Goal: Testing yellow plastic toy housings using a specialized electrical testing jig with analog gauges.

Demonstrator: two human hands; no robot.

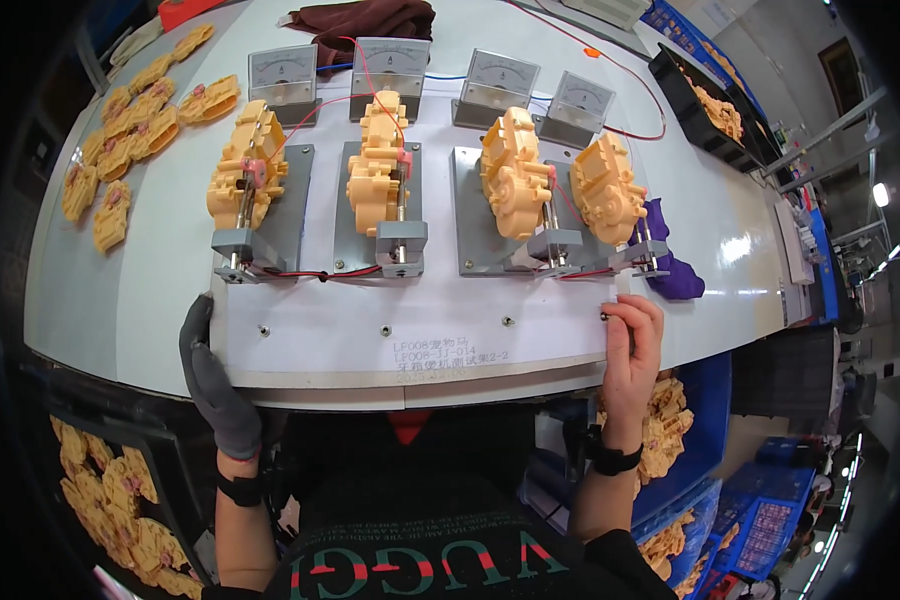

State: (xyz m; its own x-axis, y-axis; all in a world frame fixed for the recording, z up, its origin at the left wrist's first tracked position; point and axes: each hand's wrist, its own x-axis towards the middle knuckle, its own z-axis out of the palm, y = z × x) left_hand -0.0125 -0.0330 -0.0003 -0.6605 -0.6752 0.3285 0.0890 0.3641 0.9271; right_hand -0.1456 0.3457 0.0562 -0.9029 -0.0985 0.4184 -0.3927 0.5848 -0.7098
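My left hand point(215, 385), in a dark grey glove, rests along the left edge of the white test board point(320, 350) with its fingers stretched out; it holds nothing. At the board's right front corner, my bare right hand point(632, 345) pinches a small toggle switch point(604, 317) between thumb and fingers. More metal toggle switches point(385, 330) stand in a row along the board's front. Behind them, several yellow plastic gearbox housings point(377, 170) sit upright in grey fixtures point(402, 243) with metal clamps. Red wires run to some of them.
Analog panel meters point(391, 65) stand behind the fixtures. Loose gearboxes point(135, 125) lie on the table's left. A purple cloth point(677, 270) lies at the right, a dark cloth point(370, 25) at the back. Bins of gearboxes include a black one point(695, 105) and a blue one point(705, 420).
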